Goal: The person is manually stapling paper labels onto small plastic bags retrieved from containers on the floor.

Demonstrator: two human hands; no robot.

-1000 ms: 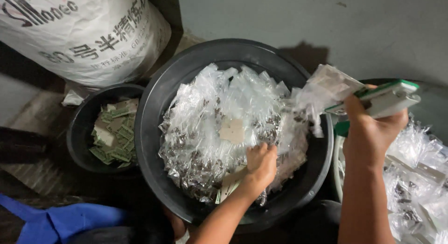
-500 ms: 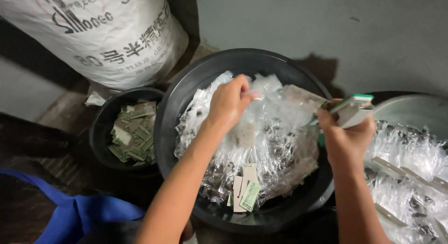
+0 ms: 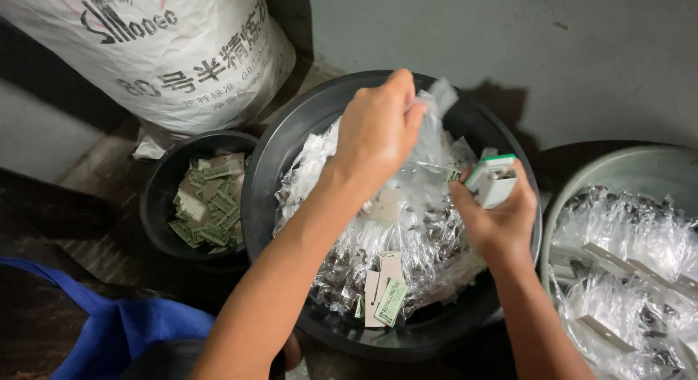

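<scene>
hands work apart over the large black basin (image 3: 291, 144), which sits on the floor. the left hand (image 3: 378, 129) is raised above the basin's middle, fingers pinched shut on the top of a clear plastic bag (image 3: 429, 151) that hangs down crumpled from the grip. the right hand (image 3: 502, 216) is lower, near the basin's right rim, closed around a small white box with a green edge (image 3: 491, 180), held tilted with its open end up; what is inside is too small to tell. the bag's lower part hangs just beside that box, and whether they touch cannot be told.

under both hands the basin is filled with a heap of clear plastic packets (image 3: 327, 198) with dark small pieces inside. near the front rim of the basin a few cardboard tags (image 3: 384, 293) lie on the heap, pale ones and a green printed one.

left of the big basin, touching its rim, stands a smaller black tub (image 3: 156, 187) holding a pile of green and pale cards (image 3: 211, 209). behind it, a large white woven sack (image 3: 174, 53) with print leans by the grey wall. at the right edge a pale round tub (image 3: 582, 176) holds more clear packets. blue fabric (image 3: 116, 329) lies at the lower left.
</scene>
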